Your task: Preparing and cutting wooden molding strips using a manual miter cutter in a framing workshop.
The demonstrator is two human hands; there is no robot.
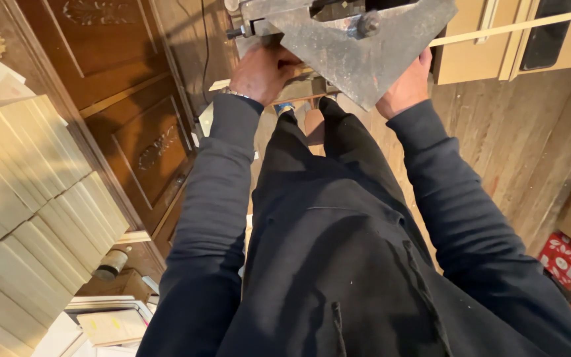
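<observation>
I look down my own dark-clothed body to the floor. A grey, worn metal machine plate (358,49) with a bolt on top juts out at the top of the view. My left hand (264,71) grips the machine's underside at its left end, fingers curled around a wooden piece (299,89) beneath it. At the plate's right edge, my right hand (406,84) presses against the metal, fingers hidden behind it. A thin light wooden strip (497,30) runs off to the right from the machine.
Stacks of pale wooden boards (28,198) fill the left side. A carved dark wooden door panel (127,99) lies beside them. Light cabinet frames (530,39) stand at the top right. Cardboard boxes and a red box (563,258) sit at the right on the plank floor.
</observation>
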